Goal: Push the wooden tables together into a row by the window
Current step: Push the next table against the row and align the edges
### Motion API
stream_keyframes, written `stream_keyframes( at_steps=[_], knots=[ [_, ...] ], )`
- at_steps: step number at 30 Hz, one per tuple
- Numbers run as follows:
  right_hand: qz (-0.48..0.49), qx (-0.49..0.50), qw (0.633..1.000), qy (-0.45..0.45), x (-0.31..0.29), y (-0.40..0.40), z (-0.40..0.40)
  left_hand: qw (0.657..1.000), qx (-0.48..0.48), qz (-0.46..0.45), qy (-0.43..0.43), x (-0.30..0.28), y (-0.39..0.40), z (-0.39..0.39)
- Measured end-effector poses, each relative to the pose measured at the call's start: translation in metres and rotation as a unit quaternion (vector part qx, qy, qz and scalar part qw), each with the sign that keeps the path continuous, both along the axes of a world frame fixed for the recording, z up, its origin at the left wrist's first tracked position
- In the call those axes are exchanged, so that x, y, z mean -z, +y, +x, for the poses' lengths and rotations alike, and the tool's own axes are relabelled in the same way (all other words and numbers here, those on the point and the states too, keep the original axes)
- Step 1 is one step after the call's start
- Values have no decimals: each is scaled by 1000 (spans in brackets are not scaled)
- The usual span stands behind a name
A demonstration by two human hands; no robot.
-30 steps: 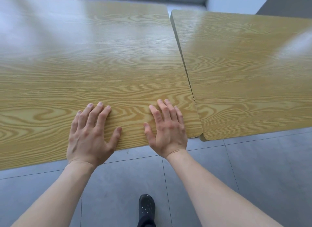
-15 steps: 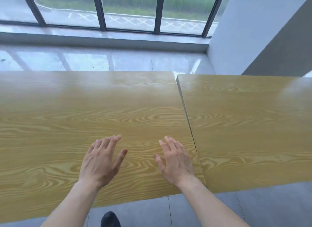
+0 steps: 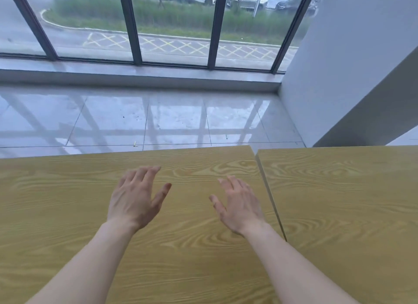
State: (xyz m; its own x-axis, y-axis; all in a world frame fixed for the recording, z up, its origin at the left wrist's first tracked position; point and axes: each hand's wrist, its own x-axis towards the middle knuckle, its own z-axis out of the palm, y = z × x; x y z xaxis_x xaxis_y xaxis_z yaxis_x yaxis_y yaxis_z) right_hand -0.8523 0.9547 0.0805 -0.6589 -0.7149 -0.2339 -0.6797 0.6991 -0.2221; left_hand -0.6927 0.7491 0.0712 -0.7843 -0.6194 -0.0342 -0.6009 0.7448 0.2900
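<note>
The window point(image 3: 176, 25) fills the far wall, and a strip of shiny tiled floor point(image 3: 176, 120) lies between it and the tables. The left table point(image 3: 67, 213) and the right table point(image 3: 350, 202) stand side by side, with a thin seam point(image 3: 270, 197) between them that looks a little wider at the far end. I judge the risk is here: if only one corner is pushed, the left table can turn and the seam opens more, and on this smooth floor the legs may slide too far. The left hand point(image 3: 135, 199) and the right hand point(image 3: 241, 205) are both open with spread fingers, holding nothing; whether they touch the wood, I cannot tell
</note>
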Motion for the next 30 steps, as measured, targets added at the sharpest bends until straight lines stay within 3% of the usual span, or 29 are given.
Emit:
stream_keyframes(
  at_steps=[16,22,30],
  knots=[
    [-11,-26,1000,-2,101,-132,-179,999,3,28,-26,104,-83,-192],
    [-13,9,999,36,116,-130,-184,990,-15,-3,-143,119,-80,-203],
    [-45,-24,998,45,120,-125,-188,991,0,-42,-127,119,-75,-205]
  ],
)
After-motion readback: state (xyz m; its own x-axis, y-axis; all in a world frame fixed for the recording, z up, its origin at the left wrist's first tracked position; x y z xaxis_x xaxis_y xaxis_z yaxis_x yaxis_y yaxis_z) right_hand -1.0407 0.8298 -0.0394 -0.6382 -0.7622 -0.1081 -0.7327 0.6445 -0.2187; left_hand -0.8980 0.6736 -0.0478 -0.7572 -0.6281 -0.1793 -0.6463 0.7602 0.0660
